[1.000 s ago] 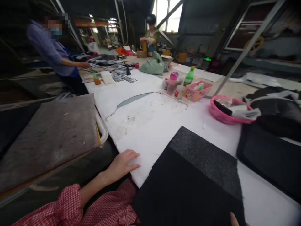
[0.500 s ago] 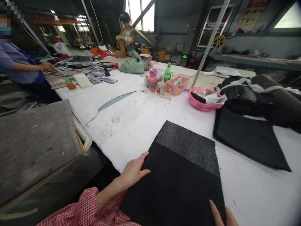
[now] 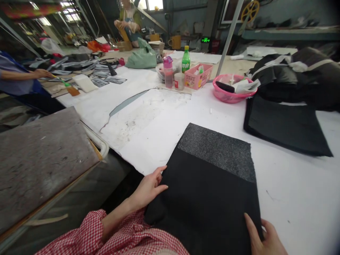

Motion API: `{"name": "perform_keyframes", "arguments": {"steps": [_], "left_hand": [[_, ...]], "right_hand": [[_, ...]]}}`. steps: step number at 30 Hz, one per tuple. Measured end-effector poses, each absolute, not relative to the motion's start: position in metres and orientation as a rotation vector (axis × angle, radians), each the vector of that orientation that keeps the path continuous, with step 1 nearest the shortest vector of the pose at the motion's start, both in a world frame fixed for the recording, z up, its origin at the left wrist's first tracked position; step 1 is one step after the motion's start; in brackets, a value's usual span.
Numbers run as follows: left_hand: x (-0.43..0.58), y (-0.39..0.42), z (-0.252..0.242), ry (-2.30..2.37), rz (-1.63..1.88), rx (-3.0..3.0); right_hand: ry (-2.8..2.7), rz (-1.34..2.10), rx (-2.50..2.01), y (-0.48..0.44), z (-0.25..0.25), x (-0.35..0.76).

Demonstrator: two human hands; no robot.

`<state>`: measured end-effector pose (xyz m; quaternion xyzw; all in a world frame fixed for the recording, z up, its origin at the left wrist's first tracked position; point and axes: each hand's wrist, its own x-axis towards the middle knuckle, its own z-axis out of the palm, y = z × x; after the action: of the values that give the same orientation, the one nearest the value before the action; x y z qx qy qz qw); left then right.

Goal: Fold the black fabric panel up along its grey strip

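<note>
A black fabric panel (image 3: 209, 191) with a speckled grey band along its far end lies partly on the white-covered table (image 3: 164, 120) and reaches back toward my body. My left hand (image 3: 148, 186) grips its left edge, thumb on top and the other fingers at the side and partly hidden beneath. At the near right edge, my right hand (image 3: 262, 235) holds the panel with the thumb on top and the fingers curled round the side. Farther right lies a stack of black panels (image 3: 284, 124), apart from the one I hold.
A pink basin (image 3: 231, 95), a pink box (image 3: 198, 79), a green bottle (image 3: 186, 60) and a pink-lidded bottle (image 3: 168, 72) stand beyond the panel. At the left is a grey-brown board (image 3: 45, 159). A co-worker's hand (image 3: 42, 73) holds a brush (image 3: 70, 89) there; another person stands behind.
The view has tipped downward, so more of my right hand shows. Both hands keep their hold on the panel, which sits slightly farther right in view.
</note>
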<state>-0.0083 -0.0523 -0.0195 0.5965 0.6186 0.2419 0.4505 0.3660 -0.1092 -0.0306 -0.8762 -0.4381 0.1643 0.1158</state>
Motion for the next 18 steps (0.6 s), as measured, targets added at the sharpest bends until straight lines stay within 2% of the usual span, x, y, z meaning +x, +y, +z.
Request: {"name": "perform_keyframes", "arguments": {"steps": [4,8,14,18], "left_hand": [[-0.013,-0.058,-0.007,1.638,0.418,1.716],[-0.013,-0.056,0.011,1.784,0.325,2.218],[0.006,-0.053,0.0,0.876,0.367,2.637],[0.01,-0.053,-0.028,0.733,0.371,2.923]], "right_hand": [[-1.425,0.15,-2.645,-0.113,-0.014,0.349],[-1.648,-0.241,-2.381,-0.115,-0.003,0.323],[-2.35,-0.066,-1.452,-0.119,-0.031,0.272],[-2.505,-0.181,-1.321,-0.119,-0.052,0.273]]}}
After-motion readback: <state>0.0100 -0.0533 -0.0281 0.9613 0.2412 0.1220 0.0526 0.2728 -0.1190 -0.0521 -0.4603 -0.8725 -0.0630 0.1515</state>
